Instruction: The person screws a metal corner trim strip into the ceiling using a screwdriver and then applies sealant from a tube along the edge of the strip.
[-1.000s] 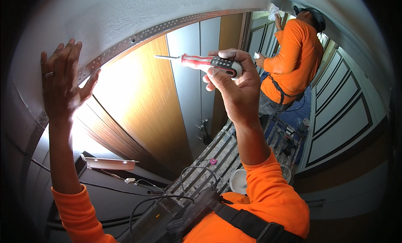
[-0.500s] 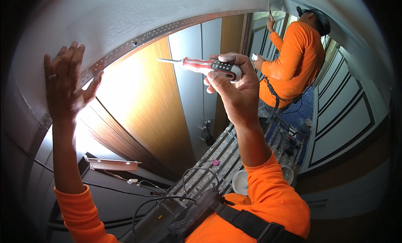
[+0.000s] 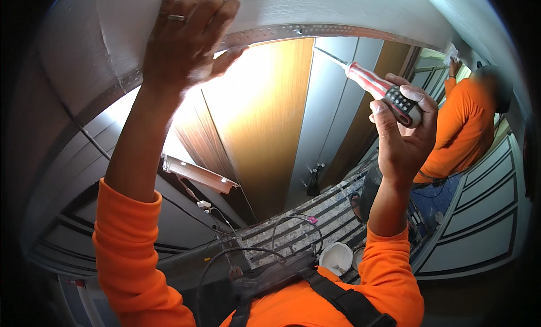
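Note:
My left hand [image 3: 189, 45], with a ring on one finger, rests with fingers stretched out against the smooth grey ceiling surface [image 3: 293, 8], its thumb at the rim. A perforated metal edge strip [image 3: 265, 34] curves along that rim, with one dark screw head or hole [image 3: 300, 31] in it. In my right hand [image 3: 406, 129] is a screwdriver [image 3: 369, 80] with a red, white and black handle, held between thumb and fingers. Its shaft points up and left, and the tip appears just below the strip; whether it touches I cannot tell.
A co-worker in an orange top [image 3: 459, 124] reaches up at the right. Below lies a slatted, paint-spattered platform [image 3: 282, 239] with a white bucket [image 3: 336, 258]. A lamp fixture [image 3: 200, 176] and cables [image 3: 180, 208] hang at the left. Wood panels [image 3: 265, 124] stand behind.
The view has shifted, so both hands appear farther right. The screwdriver has tilted from nearly level to pointing up-left, its tip nearer the strip. The co-worker's raised hand now holds something whitish.

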`<action>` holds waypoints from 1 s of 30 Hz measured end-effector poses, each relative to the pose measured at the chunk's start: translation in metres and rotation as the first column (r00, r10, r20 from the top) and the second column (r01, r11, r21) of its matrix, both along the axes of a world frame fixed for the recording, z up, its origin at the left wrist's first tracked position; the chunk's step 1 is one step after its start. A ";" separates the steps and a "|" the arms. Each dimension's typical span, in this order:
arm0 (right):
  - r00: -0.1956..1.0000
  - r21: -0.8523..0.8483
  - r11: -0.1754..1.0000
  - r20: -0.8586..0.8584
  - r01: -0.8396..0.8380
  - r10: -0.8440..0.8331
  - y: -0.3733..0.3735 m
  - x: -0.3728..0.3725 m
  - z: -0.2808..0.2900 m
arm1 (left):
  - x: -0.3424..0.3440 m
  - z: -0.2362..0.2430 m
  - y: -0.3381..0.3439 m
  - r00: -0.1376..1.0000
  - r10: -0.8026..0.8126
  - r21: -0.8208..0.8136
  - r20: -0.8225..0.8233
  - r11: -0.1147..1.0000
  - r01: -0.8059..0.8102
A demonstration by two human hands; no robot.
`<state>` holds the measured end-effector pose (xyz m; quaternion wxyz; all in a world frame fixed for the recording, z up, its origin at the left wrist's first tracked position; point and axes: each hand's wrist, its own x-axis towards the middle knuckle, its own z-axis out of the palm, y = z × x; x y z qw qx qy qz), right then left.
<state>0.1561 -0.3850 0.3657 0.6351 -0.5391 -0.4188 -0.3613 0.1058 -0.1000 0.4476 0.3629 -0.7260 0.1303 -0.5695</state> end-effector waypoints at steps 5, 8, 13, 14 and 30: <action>0.989 -0.014 0.999 0.142 0.045 -0.042 0.015 0.005 0.011 | 0.003 -0.002 0.007 1.000 -0.022 0.023 0.023 1.000 0.021; 0.975 -0.029 0.994 0.199 0.107 -0.099 0.018 0.011 0.014 | 0.004 -0.002 0.005 0.999 -0.007 0.025 0.044 1.000 0.006; 0.964 -0.032 0.993 0.247 0.114 -0.102 0.021 0.015 0.016 | 0.007 -0.002 0.006 0.997 -0.026 0.052 0.075 0.998 0.023; 0.959 -0.035 0.991 0.259 0.127 -0.113 0.021 0.016 0.017 | 0.007 -0.002 0.006 0.996 -0.030 0.057 0.080 0.998 0.025; 0.994 0.003 0.994 0.035 0.106 -0.106 0.019 0.016 0.022 | 0.001 0.000 0.001 1.000 0.005 0.005 0.012 1.000 -0.005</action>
